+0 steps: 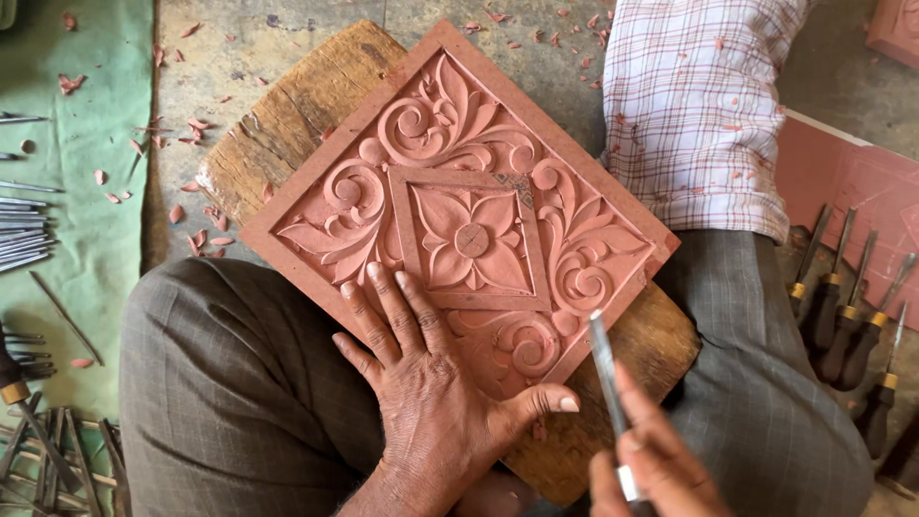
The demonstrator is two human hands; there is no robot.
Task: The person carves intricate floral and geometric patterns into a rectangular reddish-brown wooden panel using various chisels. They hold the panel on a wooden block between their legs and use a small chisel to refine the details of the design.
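A square reddish panel (450, 115), carved with a central flower and curling leaf scrolls, lies turned like a diamond on a worn wooden block (287, 124) across my lap. My left hand (431, 383) rests flat on the panel's near corner, fingers spread, thumb out to the right. My right hand (651, 460) holds a slim metal chisel (603, 364), its blade pointing up just right of the panel's lower edge, above the block.
Several wooden-handled chisels (847, 306) lie at the right beside another reddish slab (852, 182). Thin metal tools (24, 230) lie on a green cloth (86, 144) at the left. Reddish shavings (196, 124) dot the floor. A checked cloth (689, 105) covers my right knee.
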